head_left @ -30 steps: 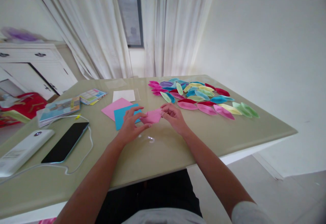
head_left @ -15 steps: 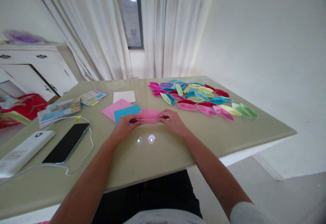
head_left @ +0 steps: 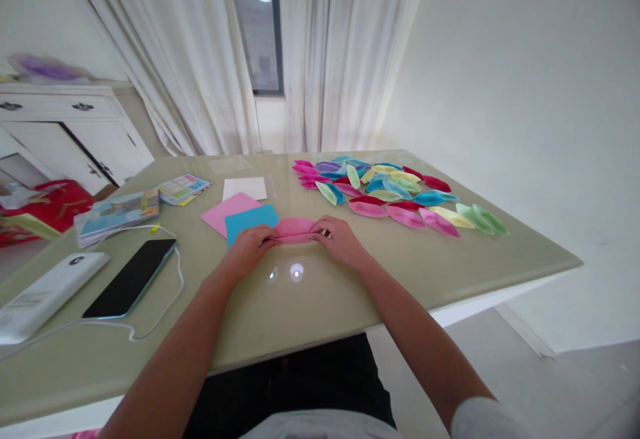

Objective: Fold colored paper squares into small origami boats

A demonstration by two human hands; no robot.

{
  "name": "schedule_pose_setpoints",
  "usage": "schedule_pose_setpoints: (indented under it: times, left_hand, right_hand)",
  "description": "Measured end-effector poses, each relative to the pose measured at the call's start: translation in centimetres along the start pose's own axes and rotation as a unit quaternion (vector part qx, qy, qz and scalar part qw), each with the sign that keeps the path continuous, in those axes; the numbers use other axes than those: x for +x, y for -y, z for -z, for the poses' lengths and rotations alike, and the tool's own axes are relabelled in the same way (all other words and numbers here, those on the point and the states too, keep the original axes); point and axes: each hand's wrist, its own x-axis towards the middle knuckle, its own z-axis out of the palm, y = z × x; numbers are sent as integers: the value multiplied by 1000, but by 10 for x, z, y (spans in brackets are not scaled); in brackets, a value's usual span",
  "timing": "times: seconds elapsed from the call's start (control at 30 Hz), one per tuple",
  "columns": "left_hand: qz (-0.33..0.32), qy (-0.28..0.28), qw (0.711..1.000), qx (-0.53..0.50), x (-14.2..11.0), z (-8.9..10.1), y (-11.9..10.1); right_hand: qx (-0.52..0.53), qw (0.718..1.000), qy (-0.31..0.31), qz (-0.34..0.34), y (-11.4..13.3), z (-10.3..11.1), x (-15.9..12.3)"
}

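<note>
A pink folded paper (head_left: 295, 228) lies low over the table, stretched between my two hands. My left hand (head_left: 249, 250) pinches its left end, thumb and fingers closed. At the right end my right hand (head_left: 340, 240) grips it the same way. A crease runs along the paper's length, and its two ends are hidden by my fingers. Just beyond my left hand lie a blue paper sheet (head_left: 250, 220) and, partly under it, a pink paper sheet (head_left: 223, 212).
Many folded paper boats (head_left: 367, 208) in several colours cover the table's back right. A white sheet (head_left: 245, 188) lies behind the pink one. On the left are booklets (head_left: 120, 212), a black-screened phone (head_left: 131, 279), a white power bank (head_left: 53, 292) and a looping white cable (head_left: 181, 279).
The far side of the pink paper has become narrower and more rounded, its corners drawn in. Both hands stay at its ends, nearly in place.
</note>
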Motion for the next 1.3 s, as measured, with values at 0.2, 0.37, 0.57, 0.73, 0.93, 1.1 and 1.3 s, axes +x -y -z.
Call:
schedule_pose_setpoints:
  times: [0.2,0.37,0.57,0.73,0.93,1.1,1.3]
  left_hand:
    - [-27,41,998,47,-2,-6,-4]
    - [-37,30,997,66,0,-7,-1]
    - [-38,-2,998,41,1,-5,0]
    - [-30,-29,999,-34,-1,-8,-7]
    - [15,-76,987,-139,0,-12,-10]
    - [30,-78,980,-180,0,-12,-14]
    - [43,-80,978,-187,-1,-5,-21]
  right_hand:
    - [-58,998,37,12,-3,-2,-1]
    - [-88,995,51,14,-1,-1,-1]
    - [-97,994,42,11,1,-2,-3]
    - [-63,998,22,12,2,0,-2]
    - [7,1000,-4,7,13,2,-2]
    - [51,998,-29,2,17,2,-2]
    - [101,993,-60,-25,14,1,-2]
